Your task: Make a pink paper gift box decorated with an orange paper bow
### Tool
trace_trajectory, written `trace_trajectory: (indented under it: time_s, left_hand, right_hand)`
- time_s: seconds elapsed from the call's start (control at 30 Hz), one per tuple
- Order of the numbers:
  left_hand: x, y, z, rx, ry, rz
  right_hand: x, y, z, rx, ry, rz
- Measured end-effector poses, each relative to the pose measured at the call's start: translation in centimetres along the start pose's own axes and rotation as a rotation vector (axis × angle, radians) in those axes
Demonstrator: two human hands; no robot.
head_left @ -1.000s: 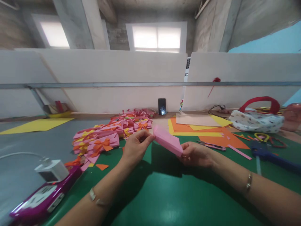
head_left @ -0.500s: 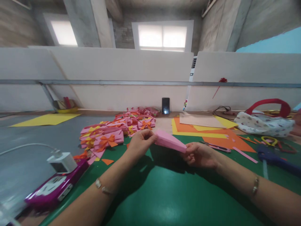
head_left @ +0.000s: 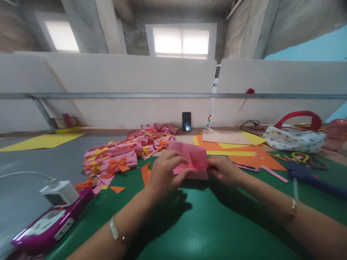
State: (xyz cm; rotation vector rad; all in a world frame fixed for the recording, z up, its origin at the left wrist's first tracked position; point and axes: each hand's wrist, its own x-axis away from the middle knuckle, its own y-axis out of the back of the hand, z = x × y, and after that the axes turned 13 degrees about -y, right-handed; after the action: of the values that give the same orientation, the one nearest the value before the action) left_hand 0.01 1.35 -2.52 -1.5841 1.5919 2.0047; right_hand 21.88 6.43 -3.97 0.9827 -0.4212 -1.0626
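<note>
Green mat (head_left: pixel 203 224) with pink paper (head_left: pixel 193 151) at the dial centre

White panels (head_left: pixel 135 74) close off the back of your station, with a lit window (head_left: pixel 181 41) above them. Read all clock positions from the pink paper, 12 o'clock pointing away from you. The paper is over the far part of the mat, in front of you, with one panel raised and a lower flap toward you. You cannot tell from this view whether its lower edge contacts the mat.

Right hand (head_left: pixel 226 171), 4 o'clock: your thumb and fingers pinch the paper's right edge. Left hand (head_left: pixel 164 171), 8 o'clock: your fingers lie over the left part of the upright panel, thumb set apart along the lower flap. Whether this hand grips or only touches the paper cannot be told.

Locate surrounding items as follows:
- 12 o'clock: phone (head_left: pixel 186 121), upright near the panels.
- 2 o'clock: tan board (head_left: pixel 227 137), lying over yellow and orange sheets.
- 3 o'clock: utility knife (head_left: pixel 247 167), just beyond your right hand; farther out, a white bag (head_left: pixel 295 139) with a red handle.
- Between 3 and 4 o'clock: pink strip (head_left: pixel 275 174), then a blue glue gun (head_left: pixel 314 179).
- 8 o'clock: purple power strip (head_left: pixel 50 221), bearing a white adapter (head_left: pixel 65 193).
- Between 9 and 11 o'clock: heap of pink pieces (head_left: pixel 131 146) with orange and yellow bows.
</note>
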Motion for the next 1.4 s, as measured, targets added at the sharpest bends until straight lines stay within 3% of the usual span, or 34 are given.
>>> trace_trajectory:
  time_s: [0.13,0.23,0.43,0.67,0.93,1.4]
  left_hand:
    - [0.5,-2.2,-0.9,-0.003,-0.010,0.179]
    - [0.7,-3.3,-1.0,-0.045,0.008,0.230]
    - [1.0,-4.0,-0.9,-0.187,-0.022,0.204]
    - [1.0,-4.3,-1.2,-0.154,-0.124,0.104]
    - [1.4,-4.1,-0.6,-0.121,-0.087,0.109]
    - [1.1,-3.9,-0.8,-0.116,-0.171,0.130]
  right_hand:
    - [0.1,-0.4,0.3,0.144,0.021,-0.035]
    - [0.2,-0.8,0.5,0.206,0.042,-0.025]
    - [0.4,-1.2,0.7,0.252,0.064,-0.034]
    - [0.8,-1.4,1.1,0.226,0.063,-0.029]
    - [0.8,-1.6,1.0,0.164,0.042,-0.037]
    - [0.8,-1.6,1.4,0.091,-0.041,-0.028]
